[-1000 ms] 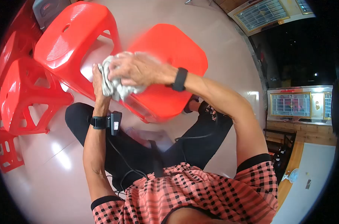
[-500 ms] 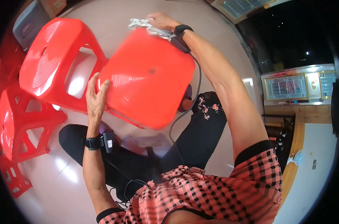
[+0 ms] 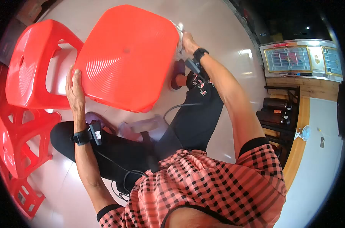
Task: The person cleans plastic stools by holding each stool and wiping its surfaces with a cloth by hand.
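Note:
A red plastic stool (image 3: 130,72) is held up before me, its ringed square seat facing me. My left hand (image 3: 76,87) grips its left edge, thumb on top and the other fingers partly hidden. At the right edge my right hand (image 3: 187,43) is closed on a whitish cloth (image 3: 179,38), pressing it against the stool's side. Both wrists wear black bands with small devices and cables.
Another red stool (image 3: 26,64) stands close on the left, with a further red stool (image 3: 20,136) below it. A translucent plastic stool (image 3: 151,127) is under me, between my legs. Dark bottles (image 3: 275,110) sit on a rack at the right.
The held stool has shifted up and left in view and shows more squarely. My right hand with the cloth has gone from the seat's top edge to its right side.

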`<state>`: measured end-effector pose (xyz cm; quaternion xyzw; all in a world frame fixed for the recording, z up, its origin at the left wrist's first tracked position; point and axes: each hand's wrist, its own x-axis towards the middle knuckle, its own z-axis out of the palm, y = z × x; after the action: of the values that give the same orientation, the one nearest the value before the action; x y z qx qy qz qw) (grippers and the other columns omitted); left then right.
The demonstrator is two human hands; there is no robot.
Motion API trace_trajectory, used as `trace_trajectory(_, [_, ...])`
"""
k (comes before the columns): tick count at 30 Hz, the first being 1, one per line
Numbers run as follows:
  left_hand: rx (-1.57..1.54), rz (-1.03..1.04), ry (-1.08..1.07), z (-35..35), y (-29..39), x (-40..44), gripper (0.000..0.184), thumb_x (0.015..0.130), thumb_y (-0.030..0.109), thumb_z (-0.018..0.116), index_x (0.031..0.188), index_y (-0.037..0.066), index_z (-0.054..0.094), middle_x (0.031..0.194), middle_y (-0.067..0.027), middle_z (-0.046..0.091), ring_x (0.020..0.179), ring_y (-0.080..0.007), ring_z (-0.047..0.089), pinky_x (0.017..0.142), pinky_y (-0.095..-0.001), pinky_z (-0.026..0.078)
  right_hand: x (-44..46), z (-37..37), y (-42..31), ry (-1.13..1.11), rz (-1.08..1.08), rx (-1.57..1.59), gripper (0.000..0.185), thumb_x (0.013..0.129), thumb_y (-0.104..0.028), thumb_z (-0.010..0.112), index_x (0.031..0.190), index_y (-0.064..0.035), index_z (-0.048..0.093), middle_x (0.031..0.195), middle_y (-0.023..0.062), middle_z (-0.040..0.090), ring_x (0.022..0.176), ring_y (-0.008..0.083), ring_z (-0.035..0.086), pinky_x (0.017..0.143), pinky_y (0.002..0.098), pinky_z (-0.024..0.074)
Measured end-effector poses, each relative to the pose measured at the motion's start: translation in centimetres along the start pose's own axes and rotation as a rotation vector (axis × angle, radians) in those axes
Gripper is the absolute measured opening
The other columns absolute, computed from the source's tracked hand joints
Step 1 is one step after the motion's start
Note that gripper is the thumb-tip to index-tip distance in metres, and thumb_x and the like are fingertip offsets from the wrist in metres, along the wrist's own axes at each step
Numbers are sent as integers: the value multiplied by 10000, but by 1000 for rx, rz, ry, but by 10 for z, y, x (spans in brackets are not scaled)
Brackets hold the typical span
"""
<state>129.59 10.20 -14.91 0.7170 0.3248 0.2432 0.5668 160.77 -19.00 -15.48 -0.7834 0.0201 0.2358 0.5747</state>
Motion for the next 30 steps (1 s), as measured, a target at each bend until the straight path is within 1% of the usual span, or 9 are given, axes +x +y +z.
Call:
trace_trajectory(3, [-23,14,17,0,-9,3,565,971,390,493,1321,-53,492,1263,-179,573,1193,-242,511,1035,-339,363,35,0,99,246,78,-330,378,990,-248,298,1117,-37,584,995,133,647,851,186,623,739,359,518])
trace_trajectory(5, [-8,1,36,1,-2,0,565,970,391,491,1321,-53,492,1271,-186,570,1201,-245,510,1038,-339,363,25,-1,152,-36,221,54,376,998,-266,307,1219,-48,521,1081,121,623,926,196,604,799,367,500])
trace_trajectory(10, [0,9,33,-1,-12,1,568,966,398,480,1323,-44,494,1272,-203,571,1195,-255,523,1032,-344,374,-105,68,129,-148,253,251,434,1009,-375,370,1305,-69,452,1179,78,573,1110,178,530,838,372,498])
trace_trajectory(12, [-15,16,39,0,-13,2,571,962,405,480,1321,-38,498,1266,-205,574,1181,-259,535,1018,-346,390,-150,87,87,-13,281,267,370,1020,-213,380,1235,34,552,1189,110,610,1070,169,574,904,345,463])
trace_trajectory(15, [-31,-4,32,1,-18,4,567,959,407,481,1318,-31,503,1258,-205,577,1170,-264,543,1008,-346,398,-164,79,90,-142,145,-65,379,1020,-212,374,1249,49,526,1244,135,593,1133,169,549,962,335,444])
trace_trajectory(19, [-47,17,31,1,-16,3,570,950,412,491,1305,-34,512,1249,-210,580,1159,-271,546,999,-347,404,-135,73,135,-269,147,-163,370,1015,-222,370,1233,25,539,1200,136,617,1087,195,583,919,357,473])
trace_trajectory(24, [-14,59,28,0,-20,5,568,947,406,487,1296,-41,516,1267,-220,566,1184,-286,527,1008,-361,395,-144,78,137,-484,507,-22,360,1011,-235,368,1208,-2,559,1142,131,643,1022,216,617,855,376,505])
trace_trajectory(29, [17,58,45,-1,-22,5,566,937,401,498,1291,-41,522,1271,-224,563,1181,-292,530,1003,-364,398,-190,54,136,-640,926,385,352,1006,-248,366,1182,-30,579,1084,127,669,957,236,651,791,396,536])
trace_trajectory(30, [16,58,47,-1,-22,5,567,935,400,501,1291,-40,522,1267,-222,567,1176,-289,534,999,-362,401,-195,42,153,-710,969,609,341,1000,-271,372,1102,-43,603,930,86,682,802,227,657,632,381,525])
